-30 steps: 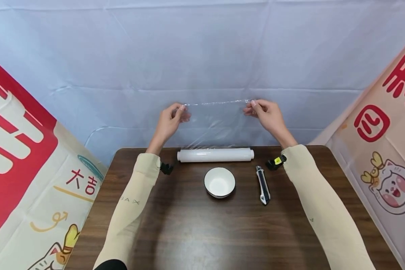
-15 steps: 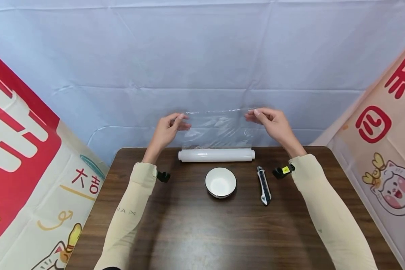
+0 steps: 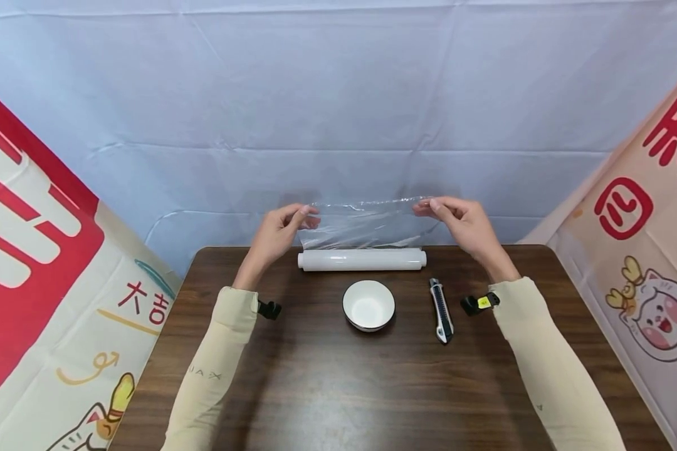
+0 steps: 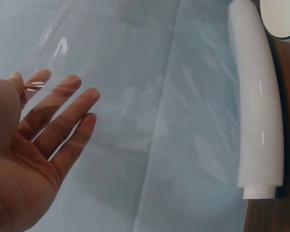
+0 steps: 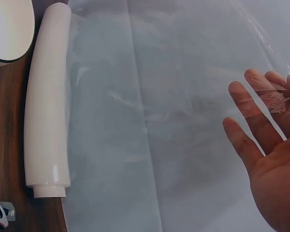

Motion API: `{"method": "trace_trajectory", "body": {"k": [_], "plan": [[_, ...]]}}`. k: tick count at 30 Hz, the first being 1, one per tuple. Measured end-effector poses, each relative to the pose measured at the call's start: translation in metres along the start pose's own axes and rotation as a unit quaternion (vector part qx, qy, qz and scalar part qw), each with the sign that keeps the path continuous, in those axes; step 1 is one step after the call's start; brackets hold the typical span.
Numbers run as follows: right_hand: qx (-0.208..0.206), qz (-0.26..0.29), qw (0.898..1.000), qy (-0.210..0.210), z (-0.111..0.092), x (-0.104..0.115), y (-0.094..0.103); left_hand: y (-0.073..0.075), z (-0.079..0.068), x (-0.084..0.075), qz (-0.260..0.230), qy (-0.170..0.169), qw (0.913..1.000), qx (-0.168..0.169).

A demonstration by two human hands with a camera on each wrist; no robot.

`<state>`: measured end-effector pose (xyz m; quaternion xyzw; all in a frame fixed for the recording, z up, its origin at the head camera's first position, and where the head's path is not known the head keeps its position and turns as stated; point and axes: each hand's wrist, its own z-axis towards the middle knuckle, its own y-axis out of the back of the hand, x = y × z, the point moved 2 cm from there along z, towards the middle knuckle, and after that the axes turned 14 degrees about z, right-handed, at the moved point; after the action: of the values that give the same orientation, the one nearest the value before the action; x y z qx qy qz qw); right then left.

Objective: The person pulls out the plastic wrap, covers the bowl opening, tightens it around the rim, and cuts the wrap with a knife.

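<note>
A sheet of clear plastic wrap [image 3: 361, 225] stretches between my two hands from the white roll [image 3: 362, 260] at the table's back edge. My left hand [image 3: 276, 235] pinches the sheet's left corner between thumb and index finger. At the opposite corner my right hand [image 3: 469, 228] pinches the wrap the same way. In the left wrist view the other fingers [image 4: 70, 130] spread out behind the film. The right wrist view shows crumpled film [image 5: 274, 100] at the right hand's fingertips. Both hands are above and beyond the roll.
In front of the roll stands a white bowl [image 3: 369, 304] with a dark rim. A utility knife [image 3: 441, 311] lies to the bowl's right. The dark wooden table [image 3: 327, 394] ends just behind the roll, with a pale cloth backdrop [image 3: 338, 94] beyond.
Both hands have come down and nearer to the roll, still pinching the plastic wrap. The span of film between hands and roll is shorter and looser. Roll, bowl and knife stay put.
</note>
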<state>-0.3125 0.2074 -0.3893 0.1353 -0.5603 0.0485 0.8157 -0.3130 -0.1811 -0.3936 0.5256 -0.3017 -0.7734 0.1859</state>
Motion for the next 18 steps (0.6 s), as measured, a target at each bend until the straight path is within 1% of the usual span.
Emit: {"method": "trace_trajectory", "body": {"k": [3, 5, 9, 14, 18], "plan": [[-0.001, -0.006, 1.0, 0.001, -0.009, 0.0, 0.0, -0.004, -0.008, -0.002, 0.013, 0.0, 0.9999, 0.0], [-0.003, -0.007, 1.0, 0.001, -0.014, -0.001, -0.002, -0.005, -0.012, 0.002, 0.016, 0.001, 0.9999, 0.005], [-0.005, -0.011, 1.0, 0.001, -0.022, -0.005, -0.003, -0.009, -0.017, 0.009, 0.004, -0.001, 0.9997, 0.024], [-0.009, -0.015, 1.0, -0.001, -0.03, -0.01, -0.004, -0.013, -0.022, 0.013, -0.009, -0.006, 0.9989, 0.046], [-0.016, -0.027, 1.0, -0.007, -0.038, -0.013, -0.006, -0.014, -0.026, 0.016, -0.003, -0.019, 0.9983, 0.056]]}}
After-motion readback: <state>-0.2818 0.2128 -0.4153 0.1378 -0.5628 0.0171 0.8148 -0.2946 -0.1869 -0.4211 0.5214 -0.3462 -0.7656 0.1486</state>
